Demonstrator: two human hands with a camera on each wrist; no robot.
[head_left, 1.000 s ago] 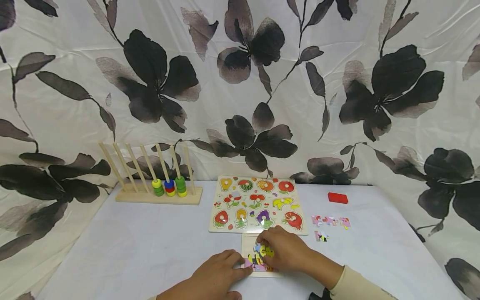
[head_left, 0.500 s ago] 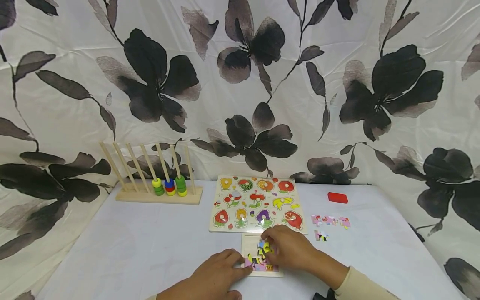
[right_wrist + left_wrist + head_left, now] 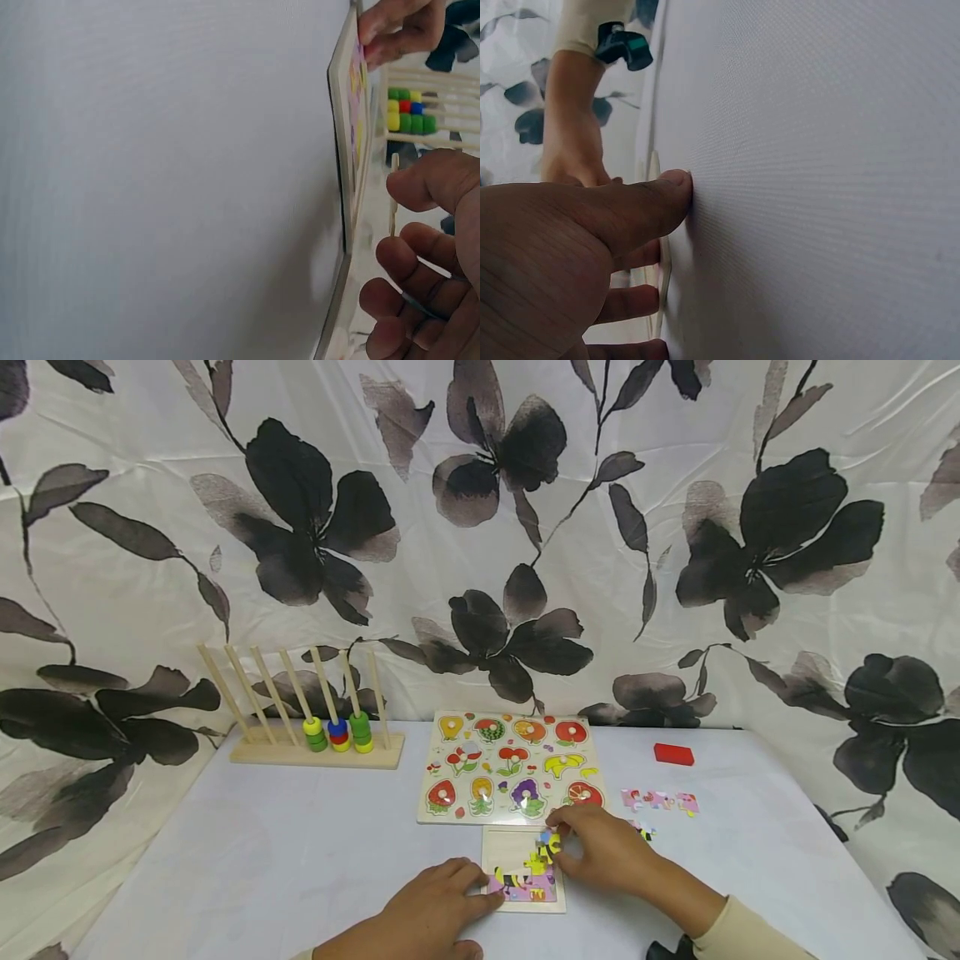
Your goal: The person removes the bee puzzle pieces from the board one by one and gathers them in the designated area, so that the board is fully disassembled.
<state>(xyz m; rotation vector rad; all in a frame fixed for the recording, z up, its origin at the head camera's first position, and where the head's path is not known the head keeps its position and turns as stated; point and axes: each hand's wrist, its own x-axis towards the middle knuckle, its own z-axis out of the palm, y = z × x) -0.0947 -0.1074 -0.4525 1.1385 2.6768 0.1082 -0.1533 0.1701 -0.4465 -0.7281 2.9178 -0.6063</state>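
Note:
In the head view my left hand (image 3: 435,906) rests its fingertips and thumb on the left side of a small wooden jigsaw tray (image 3: 498,839). Pink, yellow and black pieces lie along the tray's lower part. My right hand (image 3: 611,852) is over the tray's right side and pinches a bee-patterned puzzle piece (image 3: 551,843) between thumb and fingers. Edge-on in the right wrist view, that thin piece (image 3: 394,199) stands apart from the tray (image 3: 345,135). The left wrist view has the left thumb (image 3: 649,206) stretched out at the tray's edge.
Behind the tray lies a fruit knob-puzzle board (image 3: 427,777). A peg stand with coloured rings (image 3: 315,756) is at the back left. To the right are loose pink puzzle pieces (image 3: 660,800), another bee piece (image 3: 643,832) partly behind the right hand, and a red block (image 3: 673,754).
My right hand has shifted right with the bee-patterned puzzle piece, from the tray's middle to its right side. The left hand has kept its place on the tray.

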